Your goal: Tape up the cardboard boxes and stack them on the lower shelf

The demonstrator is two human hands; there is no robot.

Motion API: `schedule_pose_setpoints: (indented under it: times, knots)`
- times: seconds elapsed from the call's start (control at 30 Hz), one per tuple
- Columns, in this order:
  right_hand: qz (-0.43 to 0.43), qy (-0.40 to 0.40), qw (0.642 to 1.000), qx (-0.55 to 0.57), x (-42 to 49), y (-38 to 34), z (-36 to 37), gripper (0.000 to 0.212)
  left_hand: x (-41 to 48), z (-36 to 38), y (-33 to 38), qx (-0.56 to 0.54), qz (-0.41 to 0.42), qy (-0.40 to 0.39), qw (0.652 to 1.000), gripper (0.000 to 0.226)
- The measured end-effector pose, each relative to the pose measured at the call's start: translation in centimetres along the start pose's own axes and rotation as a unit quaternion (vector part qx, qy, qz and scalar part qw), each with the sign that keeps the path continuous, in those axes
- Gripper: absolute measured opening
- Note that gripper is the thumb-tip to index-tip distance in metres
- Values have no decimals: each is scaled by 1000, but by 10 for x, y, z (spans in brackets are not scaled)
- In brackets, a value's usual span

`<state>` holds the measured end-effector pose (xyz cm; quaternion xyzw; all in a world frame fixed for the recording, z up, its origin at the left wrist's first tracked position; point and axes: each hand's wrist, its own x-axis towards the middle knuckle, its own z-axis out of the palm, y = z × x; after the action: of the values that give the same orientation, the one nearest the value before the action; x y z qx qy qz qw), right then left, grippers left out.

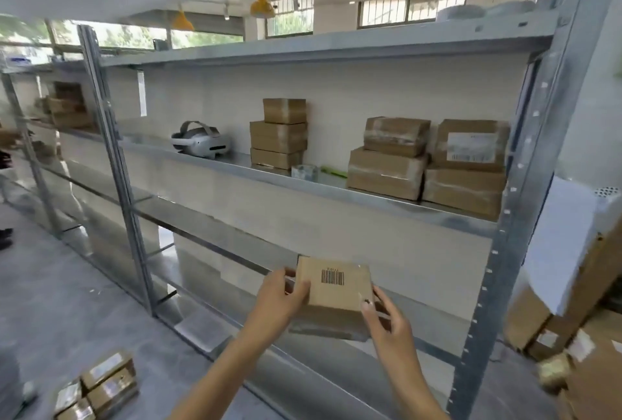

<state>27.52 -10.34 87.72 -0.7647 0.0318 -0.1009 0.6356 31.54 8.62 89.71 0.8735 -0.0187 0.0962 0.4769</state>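
While the barcoded cardboard box [336,288] was held at the lower centre of the frame, it was gripped from both sides. The left hand [282,298] was curled round its left edge, with the thumb laid on the top face beside the barcode. The right hand [387,322] was pinched on the near right corner, thumb on top and fingers down the side. The box was kept level at the front edge of the lower shelf [437,347]; whether it rested there, or on something darker beneath it, could not be told.

On the shelf above, four taped boxes [427,163] were stacked two by two at the right of the frame, close to the metal upright [538,150]. Further left, a stack of three boxes [279,136] was seen, with a roll of tape [304,172] just beside its base and a white headset [200,143] set well apart. More small boxes [97,386] were piled on the floor at the lower left.
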Motion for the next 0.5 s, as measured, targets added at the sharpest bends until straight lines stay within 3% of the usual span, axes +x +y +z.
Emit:
schedule_pose_setpoints:
  times: [0.5]
  knots:
    - [-79, 35, 995, 39, 227, -70, 87, 35, 265, -52, 14, 10, 83, 57, 995, 32]
